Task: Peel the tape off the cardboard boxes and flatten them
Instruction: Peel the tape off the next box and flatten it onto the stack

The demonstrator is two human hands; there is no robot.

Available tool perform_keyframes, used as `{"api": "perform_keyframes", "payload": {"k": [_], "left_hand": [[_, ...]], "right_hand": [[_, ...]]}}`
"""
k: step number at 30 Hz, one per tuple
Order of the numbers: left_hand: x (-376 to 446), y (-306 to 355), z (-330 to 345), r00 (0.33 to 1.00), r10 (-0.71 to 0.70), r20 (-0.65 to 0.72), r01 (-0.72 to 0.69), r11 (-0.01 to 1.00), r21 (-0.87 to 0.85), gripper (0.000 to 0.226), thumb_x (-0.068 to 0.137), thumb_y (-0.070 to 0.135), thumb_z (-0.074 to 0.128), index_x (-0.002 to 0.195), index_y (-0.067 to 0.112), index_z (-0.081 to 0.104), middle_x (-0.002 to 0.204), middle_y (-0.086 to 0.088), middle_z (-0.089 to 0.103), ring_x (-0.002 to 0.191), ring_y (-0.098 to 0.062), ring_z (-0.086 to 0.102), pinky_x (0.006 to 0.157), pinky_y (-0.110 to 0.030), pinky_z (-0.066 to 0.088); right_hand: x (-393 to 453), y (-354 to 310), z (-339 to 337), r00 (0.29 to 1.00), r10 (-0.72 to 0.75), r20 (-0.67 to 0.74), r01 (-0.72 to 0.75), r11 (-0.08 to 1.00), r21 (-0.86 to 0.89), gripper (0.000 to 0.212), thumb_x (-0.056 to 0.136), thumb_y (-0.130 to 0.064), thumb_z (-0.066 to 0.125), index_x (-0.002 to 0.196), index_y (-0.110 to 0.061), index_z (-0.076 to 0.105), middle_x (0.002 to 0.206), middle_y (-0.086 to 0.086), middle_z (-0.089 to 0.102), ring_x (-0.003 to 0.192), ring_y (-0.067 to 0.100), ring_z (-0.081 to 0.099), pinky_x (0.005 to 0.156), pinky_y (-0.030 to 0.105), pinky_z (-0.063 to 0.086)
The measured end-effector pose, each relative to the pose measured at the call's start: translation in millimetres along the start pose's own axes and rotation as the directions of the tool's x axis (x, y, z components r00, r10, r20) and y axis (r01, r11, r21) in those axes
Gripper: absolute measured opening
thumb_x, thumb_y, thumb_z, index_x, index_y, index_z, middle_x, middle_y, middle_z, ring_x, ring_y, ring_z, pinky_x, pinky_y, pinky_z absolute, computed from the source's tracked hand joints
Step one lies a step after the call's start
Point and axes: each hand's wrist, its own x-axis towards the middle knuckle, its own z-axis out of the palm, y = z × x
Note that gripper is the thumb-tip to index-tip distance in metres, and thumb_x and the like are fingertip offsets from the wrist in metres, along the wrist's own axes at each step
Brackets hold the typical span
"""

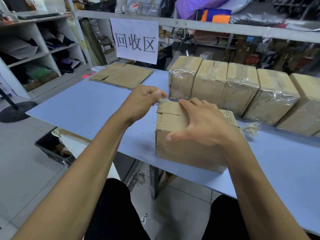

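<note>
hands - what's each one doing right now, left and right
Left hand: fingers pinch a strip of tape at the far corner of the cardboard box.
Right hand: open, spread flat, pressing on the box's top.

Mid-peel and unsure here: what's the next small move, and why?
Probably keep pulling the tape strip leftward: the left hand pinches it at the box top's corner, while the right hand presses the box down.
</note>
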Motion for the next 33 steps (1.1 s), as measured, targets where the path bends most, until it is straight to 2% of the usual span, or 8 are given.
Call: {"api": "perform_keyframes", "payload": {"k": [5, 7, 11, 17, 24, 29, 31, 33], "left_hand": [[5.6, -5.8, 6.4, 0.998, 0.028, -0.062, -0.026, 0.999, 0.025, 0.031, 0.095, 0.014, 0.067, 0.126, 0.015, 0.069, 0.085, 0.005, 0.065, 0.082, -0.005, 0.064, 0.083, -0.017, 0.050], [13.9, -9.8, 7.1, 0.993, 0.047, -0.111, -0.045, 0.999, 0.018, 0.035, 0.095, 0.010, 0.065, 0.130, 0.014, 0.064, 0.087, 0.006, 0.069, 0.083, -0.008, 0.067, 0.089, -0.024, 0.053], [24.6, -16.2, 9.2, 0.997, 0.066, -0.035, -0.065, 0.998, 0.012, 0.018, 0.100, 0.008, 0.055, 0.108, 0.012, 0.070, 0.100, -0.005, 0.075, 0.099, -0.020, 0.069, 0.099, -0.041, 0.053], [15.3, -18.5, 1.8, 0.981, -0.028, 0.190, 0.040, 0.997, -0.059, 0.043, 0.096, 0.055, 0.051, 0.122, 0.028, 0.072, 0.127, 0.013, 0.067, 0.114, 0.008, 0.056, 0.093, -0.020, 0.042], [31.5, -7.8, 10.4, 0.997, -0.052, 0.050, 0.061, 0.978, -0.200, 0.021, 0.090, 0.008, 0.073, 0.110, 0.012, 0.072, 0.095, -0.008, 0.073, 0.087, -0.014, 0.071, 0.082, -0.024, 0.056], [52.8, 8.3, -5.0, 0.977, -0.044, -0.210, 0.004, 0.983, -0.185, 0.010, 0.092, 0.004, 0.069, 0.094, 0.014, 0.070, 0.089, -0.007, 0.074, 0.084, -0.019, 0.071, 0.088, -0.036, 0.060], [48.9, 18.6, -7.9, 0.990, 0.034, -0.136, -0.050, 0.992, -0.119, 0.012, 0.092, 0.008, 0.069, 0.092, 0.020, 0.071, 0.093, -0.004, 0.074, 0.086, -0.012, 0.069, 0.082, -0.028, 0.057], [34.7, 32.7, -1.8, 0.995, 0.098, -0.023, -0.100, 0.992, -0.081, 0.014, 0.093, 0.010, 0.070, 0.094, 0.024, 0.073, 0.103, -0.004, 0.072, 0.090, -0.008, 0.068, 0.081, -0.022, 0.054]], "right_hand": [[0.4, -0.2, -0.3, 1.000, 0.005, 0.000, -0.005, 1.000, 0.001, 0.104, 0.061, -0.084, 0.063, 0.146, -0.029, 0.038, 0.138, -0.006, 0.046, 0.125, 0.022, 0.042, 0.105, 0.039, 0.029], [0.4, -0.3, -1.1, 1.000, 0.009, 0.001, -0.009, 1.000, 0.010, 0.104, 0.059, -0.084, 0.063, 0.144, -0.029, 0.039, 0.135, -0.007, 0.047, 0.124, 0.021, 0.042, 0.104, 0.038, 0.029], [-0.3, 0.3, -1.1, 1.000, 0.008, -0.002, -0.008, 1.000, 0.017, 0.103, 0.059, -0.085, 0.063, 0.143, -0.030, 0.039, 0.134, -0.008, 0.047, 0.122, 0.020, 0.042, 0.104, 0.038, 0.029], [-1.4, -0.3, 1.5, 1.000, 0.005, -0.029, -0.005, 1.000, 0.014, 0.102, 0.060, -0.084, 0.065, 0.142, -0.030, 0.040, 0.134, -0.008, 0.047, 0.125, 0.021, 0.042, 0.104, 0.037, 0.027], [-0.9, 0.1, 1.0, 0.999, 0.002, -0.043, -0.002, 1.000, 0.017, 0.100, 0.062, -0.084, 0.065, 0.141, -0.029, 0.041, 0.133, -0.008, 0.047, 0.122, 0.020, 0.042, 0.099, 0.035, 0.026], [-1.0, 2.7, 5.2, 0.997, -0.025, -0.075, 0.024, 1.000, -0.009, 0.104, 0.061, -0.085, 0.065, 0.145, -0.029, 0.037, 0.138, -0.008, 0.046, 0.126, 0.020, 0.040, 0.105, 0.035, 0.025], [-0.7, 2.9, 2.2, 0.998, -0.026, -0.056, 0.029, 0.998, 0.058, 0.107, 0.063, -0.084, 0.067, 0.149, -0.029, 0.035, 0.144, -0.009, 0.044, 0.132, 0.018, 0.038, 0.109, 0.035, 0.025], [-0.4, 4.5, -1.9, 0.994, 0.028, -0.102, 0.010, 0.937, 0.350, 0.100, 0.069, -0.072, 0.075, 0.150, -0.027, 0.038, 0.144, -0.011, 0.045, 0.135, 0.013, 0.040, 0.108, 0.028, 0.033]]}}
